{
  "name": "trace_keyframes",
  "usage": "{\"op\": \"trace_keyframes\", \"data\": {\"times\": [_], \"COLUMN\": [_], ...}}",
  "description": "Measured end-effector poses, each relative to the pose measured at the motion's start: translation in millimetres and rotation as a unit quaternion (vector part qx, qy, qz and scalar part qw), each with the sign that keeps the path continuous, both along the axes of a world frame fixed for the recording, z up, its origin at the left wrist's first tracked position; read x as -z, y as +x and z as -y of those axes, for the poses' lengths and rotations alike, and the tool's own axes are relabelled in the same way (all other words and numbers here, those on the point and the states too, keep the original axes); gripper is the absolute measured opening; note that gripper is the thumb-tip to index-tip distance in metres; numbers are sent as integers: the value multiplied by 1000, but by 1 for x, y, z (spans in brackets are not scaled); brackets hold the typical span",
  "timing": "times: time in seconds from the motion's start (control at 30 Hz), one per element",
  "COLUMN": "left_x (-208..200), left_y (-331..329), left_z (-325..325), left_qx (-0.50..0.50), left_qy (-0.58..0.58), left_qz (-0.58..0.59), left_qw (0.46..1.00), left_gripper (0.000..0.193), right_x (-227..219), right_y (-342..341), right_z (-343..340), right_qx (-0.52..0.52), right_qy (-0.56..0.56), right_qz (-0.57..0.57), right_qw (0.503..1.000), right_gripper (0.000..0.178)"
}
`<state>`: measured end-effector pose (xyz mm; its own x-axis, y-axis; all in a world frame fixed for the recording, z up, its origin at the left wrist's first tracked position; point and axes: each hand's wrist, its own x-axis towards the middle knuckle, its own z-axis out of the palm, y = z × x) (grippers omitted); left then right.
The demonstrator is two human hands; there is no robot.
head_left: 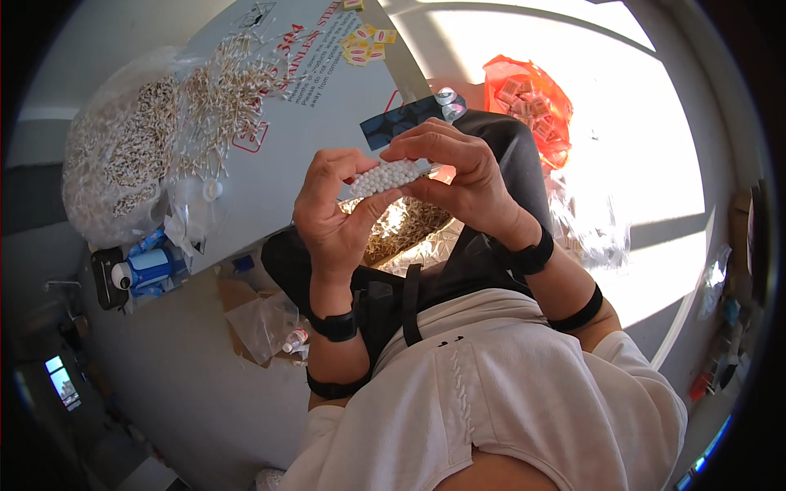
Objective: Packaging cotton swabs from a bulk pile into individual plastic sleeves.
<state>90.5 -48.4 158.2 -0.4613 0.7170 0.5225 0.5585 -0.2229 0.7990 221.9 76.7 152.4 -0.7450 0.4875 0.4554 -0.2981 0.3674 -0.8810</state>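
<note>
Between my two hands, above my lap, is a tightly packed bundle of cotton swabs, its round white tips turned up towards me. My left hand grips the left end, thumb along the near side. On the right end, the fingers and thumb of my right hand close around the bundle. Whether a thin wrapper or case surrounds the swabs I cannot tell. Below my hands, an open box of loose swabs sits by my legs, partly hidden by my left hand and wrist.
Left on the grey table are a large clear bag of swabs and a loose heap of swabs. Yellow labels and a dark blue strip lie farther right. A red bag of small boxes stands beyond my right knee.
</note>
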Motion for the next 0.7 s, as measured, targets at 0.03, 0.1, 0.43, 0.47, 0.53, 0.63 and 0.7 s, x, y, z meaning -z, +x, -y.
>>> {"op": "trace_keyframes", "data": {"times": [0.03, 0.1, 0.43, 0.47, 0.53, 0.63, 0.7], "left_x": [-2, -7, -17, -18, -18, -16, -14], "left_y": [1, 2, -3, -3, -2, 0, 2], "left_z": [1, 2, 2, 3, 4, 2, 4], "left_qx": [2, -1, 36, 36, 29, 29, 30], "left_qy": [-9, -6, 22, 22, 11, 17, 5], "left_qz": [16, -13, -92, -91, -76, -85, -67], "left_qw": [1000, 1000, 995, 995, 997, 996, 997], "left_gripper": [32, 31, 26, 26, 26, 26, 28], "right_x": [-2, -8, -9, -12, -19, -15, -12], "right_y": [1, 1, 1, 2, 3, 3, 4], "right_z": [-1, -2, 0, 2, 3, 0, 0], "right_qx": [3, 2, -21, -21, -34, -38, -27], "right_qy": [36, 54, 59, 59, 33, 42, 48], "right_qz": [4, 3, -10, -10, -7, -5, -5], "right_qw": [999, 999, 998, 998, 999, 998, 998], "right_gripper": [36, 34, 25, 25, 24, 25, 26]}}
